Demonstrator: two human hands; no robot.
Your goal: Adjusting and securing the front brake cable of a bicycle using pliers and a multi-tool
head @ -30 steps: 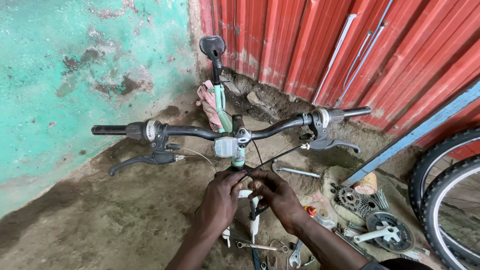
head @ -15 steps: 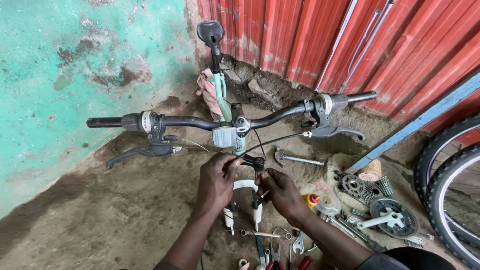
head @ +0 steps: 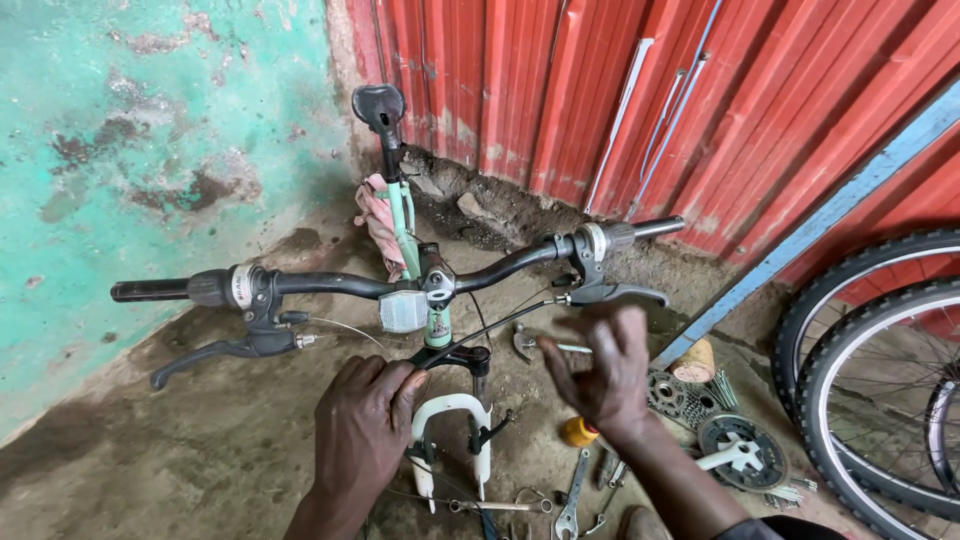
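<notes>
A green bicycle frame stands without a front wheel, its black handlebar spanning the view with brake levers at both ends. My left hand grips the left side of the white front fork just under the black fork crown. My right hand hovers to the right of the fork, fingers spread and pinching a thin black cable that runs up toward the right brake lever. A clear reflector sits at the stem. The black saddle shows beyond.
Wrenches, sprockets, a crankset and a small yellow cap lie on the dirt floor at right. Two bicycle wheels lean at far right. A red corrugated wall stands behind, a green plastered wall at left.
My right hand has left the fork area and lifted up and right with the cable. My left hand has stayed on the fork. The view has shifted down slightly.
</notes>
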